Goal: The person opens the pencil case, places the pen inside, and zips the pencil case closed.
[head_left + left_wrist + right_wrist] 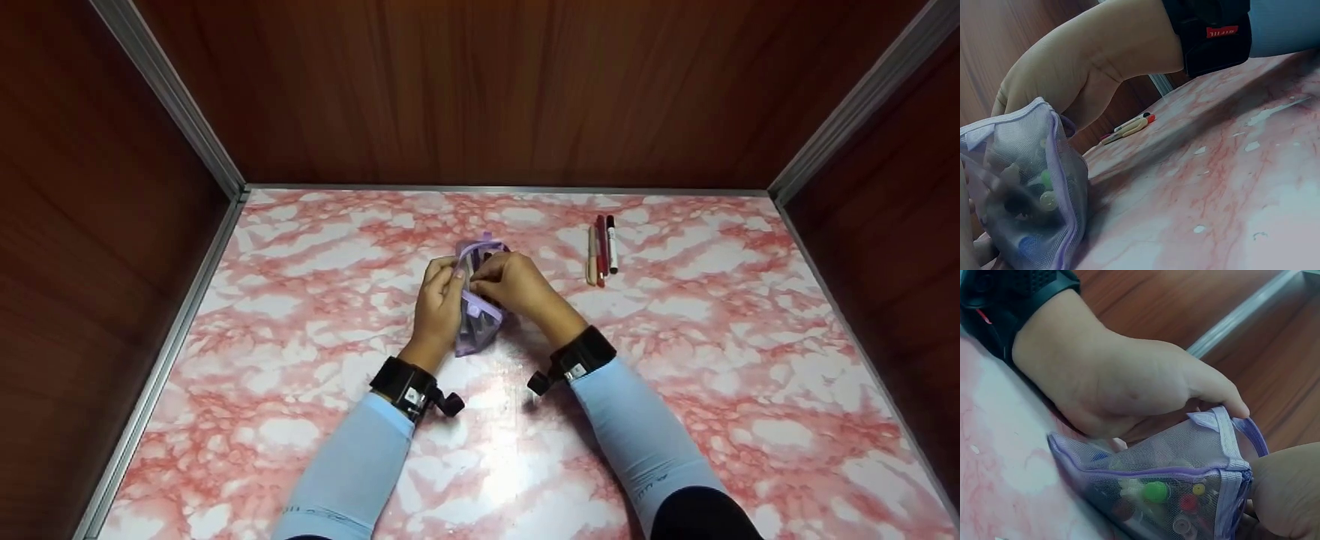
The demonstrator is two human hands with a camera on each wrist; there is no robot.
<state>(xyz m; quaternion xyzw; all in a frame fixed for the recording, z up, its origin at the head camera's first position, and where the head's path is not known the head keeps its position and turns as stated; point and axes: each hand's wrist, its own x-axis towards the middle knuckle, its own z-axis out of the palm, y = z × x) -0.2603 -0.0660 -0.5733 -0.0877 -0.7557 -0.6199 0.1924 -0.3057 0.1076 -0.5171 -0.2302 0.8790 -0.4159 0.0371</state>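
Observation:
A purple mesh zip pouch with its top unzipped is between the hands at mid-table. My left hand holds it by its left side, the thumb along the rim. At the pouch's mouth, my right hand has its curled fingers inside the opening; whatever they touch there is hidden. Through the mesh pouch in the right wrist view show several pen ends, including a green cap and a red cap. The left wrist view also shows a blue end inside.
To the right of the pouch lie a beige pen, a dark red pen and a white marker with black ends, side by side. The red-and-white marbled table is bounded by brown wood-grain panels at the back and sides.

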